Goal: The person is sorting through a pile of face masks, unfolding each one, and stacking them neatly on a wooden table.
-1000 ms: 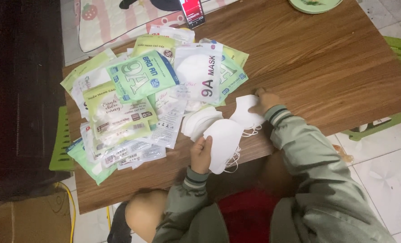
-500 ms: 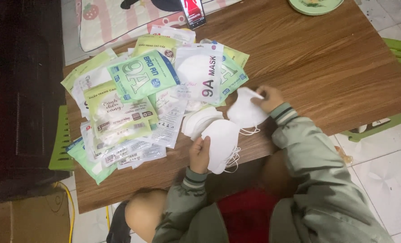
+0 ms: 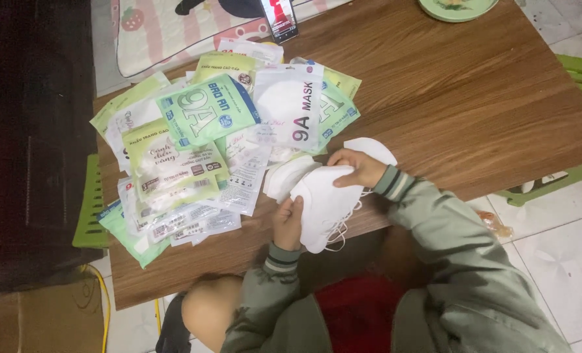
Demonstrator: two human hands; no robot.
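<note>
My left hand [image 3: 289, 222] and right hand [image 3: 359, 167] each gripped an edge of the white mask [image 3: 323, 202], keeping it flat above the surface [image 3: 474, 98].

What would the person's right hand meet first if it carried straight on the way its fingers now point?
Probably the stack of white folded face masks just beyond the right hand; past those lie the packets, though depth is unclear.

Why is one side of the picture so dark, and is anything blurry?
Head view: the far left is a dark, unlit area beside the table, so nothing shows there; light falls evenly on the wood with soft shadows only. The white masks held by the left hand and right hand look bright and nearly featureless. The picture is slightly soft all over, and the packets show faint shine.
</note>
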